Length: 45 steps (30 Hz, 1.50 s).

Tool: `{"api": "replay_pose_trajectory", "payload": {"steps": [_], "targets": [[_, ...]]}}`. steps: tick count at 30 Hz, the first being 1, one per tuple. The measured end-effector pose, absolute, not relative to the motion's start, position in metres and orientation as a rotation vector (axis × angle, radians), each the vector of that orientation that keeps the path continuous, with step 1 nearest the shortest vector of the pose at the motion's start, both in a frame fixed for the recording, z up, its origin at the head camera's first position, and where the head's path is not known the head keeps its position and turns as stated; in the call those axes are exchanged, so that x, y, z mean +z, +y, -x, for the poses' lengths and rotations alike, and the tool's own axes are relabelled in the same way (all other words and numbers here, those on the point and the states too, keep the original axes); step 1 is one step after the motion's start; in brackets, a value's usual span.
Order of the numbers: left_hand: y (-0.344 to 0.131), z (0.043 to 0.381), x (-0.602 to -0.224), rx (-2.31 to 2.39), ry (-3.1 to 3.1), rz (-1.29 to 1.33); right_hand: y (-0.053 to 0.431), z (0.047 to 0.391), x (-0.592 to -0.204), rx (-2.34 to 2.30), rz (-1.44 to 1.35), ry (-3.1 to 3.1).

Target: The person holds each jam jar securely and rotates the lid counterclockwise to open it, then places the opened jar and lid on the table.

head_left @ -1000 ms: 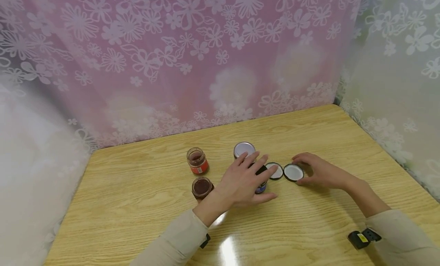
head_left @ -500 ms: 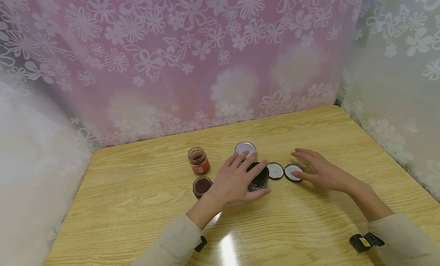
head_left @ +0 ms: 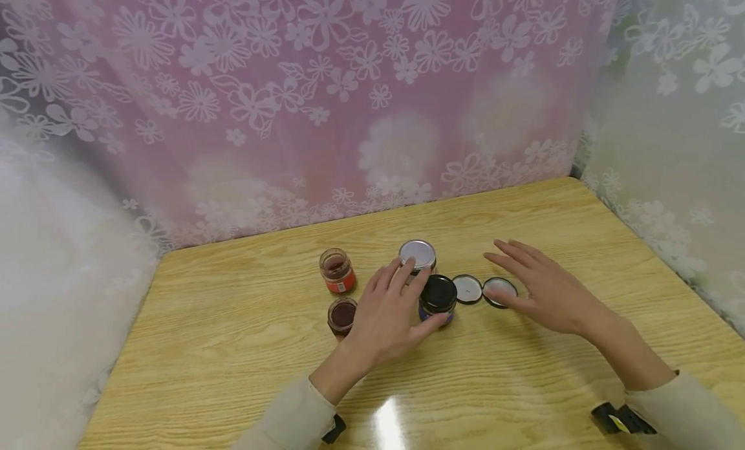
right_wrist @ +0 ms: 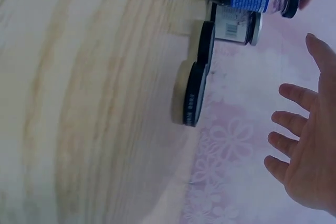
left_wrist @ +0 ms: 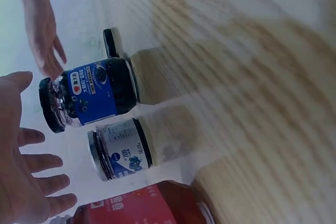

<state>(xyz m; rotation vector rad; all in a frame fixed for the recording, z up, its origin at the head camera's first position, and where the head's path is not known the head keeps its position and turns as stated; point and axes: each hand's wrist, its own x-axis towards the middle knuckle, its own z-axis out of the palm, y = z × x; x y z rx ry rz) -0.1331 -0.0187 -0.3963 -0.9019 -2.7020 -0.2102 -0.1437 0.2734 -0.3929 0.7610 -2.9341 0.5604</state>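
A blue-label jam jar (left_wrist: 94,93) stands upright with its black lid (head_left: 438,291) on. My left hand (head_left: 387,317) is spread beside this jar, thumb in front and fingers behind, holding nothing. Behind it stands a white-label jar (left_wrist: 119,148) with a silver lid (head_left: 418,252), partly covered by the left fingertips in the head view. Two loose black-rimmed lids lie side by side on the table, white insides up: the nearer-left lid (head_left: 467,289) and the right lid (head_left: 500,293). Over the right one hovers my right hand (head_left: 550,291), fingers extended and nothing in it.
Two jars without lids stand at the left: a red-label jar (head_left: 337,275) and, in front of it, a jar of dark jam (head_left: 342,315), partly hidden by the left hand. The wooden table (head_left: 233,346) ends at a pink floral curtain (head_left: 320,114).
My left hand has drawn back leftward from over the blue-label jar, uncovering its black lid. My right hand has lifted from beside the right loose lid, its fingers straightening.
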Motion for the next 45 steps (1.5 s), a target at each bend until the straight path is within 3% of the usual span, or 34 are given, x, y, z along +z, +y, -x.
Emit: {"api": "replay_pose_trajectory", "payload": {"steps": [22, 45], "targets": [[-0.016, 0.122, -0.413, -0.906, -2.868, 0.737, 0.247, 0.126, -0.388, 0.312, -0.893, -2.779], [-0.010, 0.138, -0.430, -1.455, -2.912, 0.691, 0.241, 0.114, -0.389, 0.130, -0.839, -2.865]]}}
